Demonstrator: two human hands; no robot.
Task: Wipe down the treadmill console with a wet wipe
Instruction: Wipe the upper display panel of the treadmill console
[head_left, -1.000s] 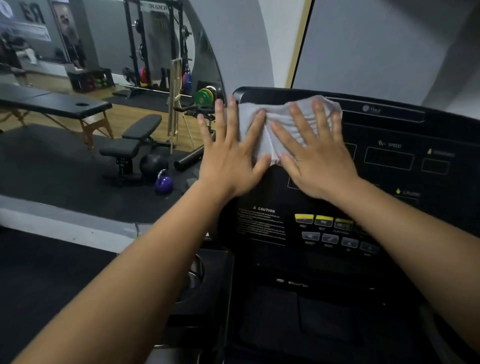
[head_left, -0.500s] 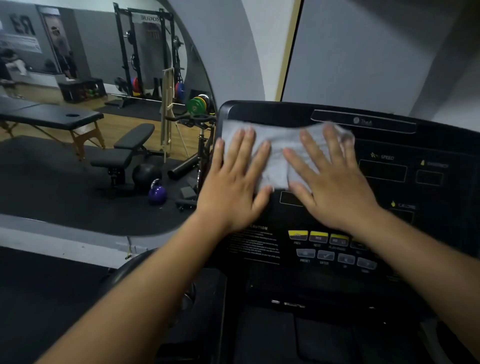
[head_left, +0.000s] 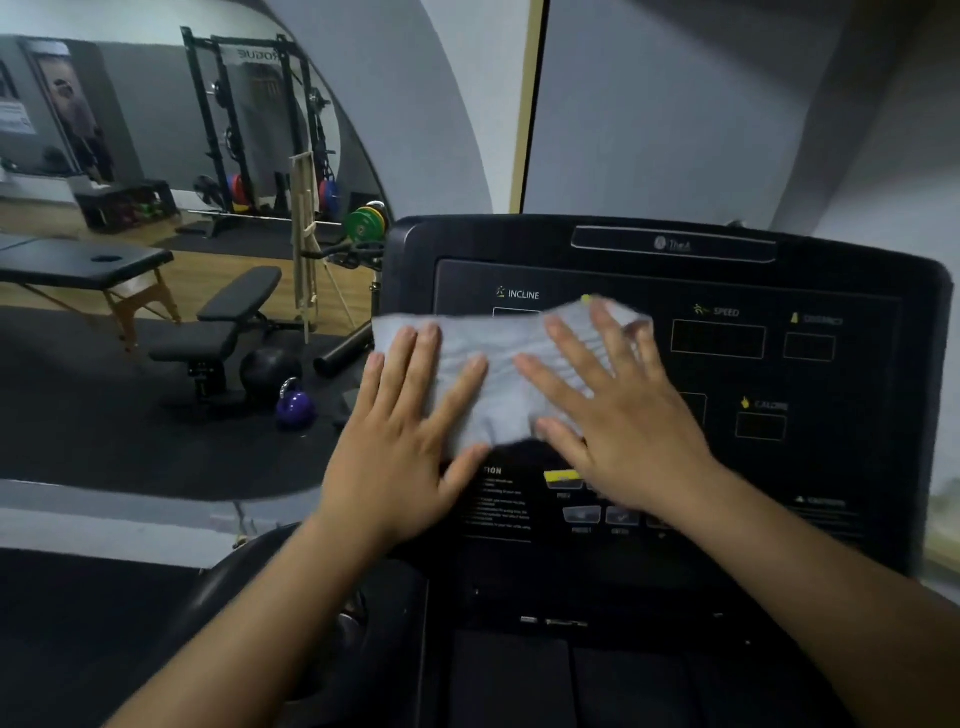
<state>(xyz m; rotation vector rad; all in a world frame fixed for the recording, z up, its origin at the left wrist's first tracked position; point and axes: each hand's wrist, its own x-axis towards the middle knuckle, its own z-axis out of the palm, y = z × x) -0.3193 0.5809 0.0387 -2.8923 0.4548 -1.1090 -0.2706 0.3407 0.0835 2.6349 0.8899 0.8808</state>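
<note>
Grip released, left hand (head_left: 400, 457) and right hand (head_left: 623, 415) pressed flat, straight-fingered, on the wet wipe (head_left: 493, 364) spread left-to-right across the console's (head_left: 831, 280) left half, the remaining panel lying rightward, nearer the right hand.

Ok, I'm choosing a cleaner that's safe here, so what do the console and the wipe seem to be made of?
The console looks like black plastic, smooth and semi-matte, with flat printed labels and a soft sheen along its top edge. The wipe is probably thin non-woven fabric, pale grey and matte, and it creases softly.
</note>
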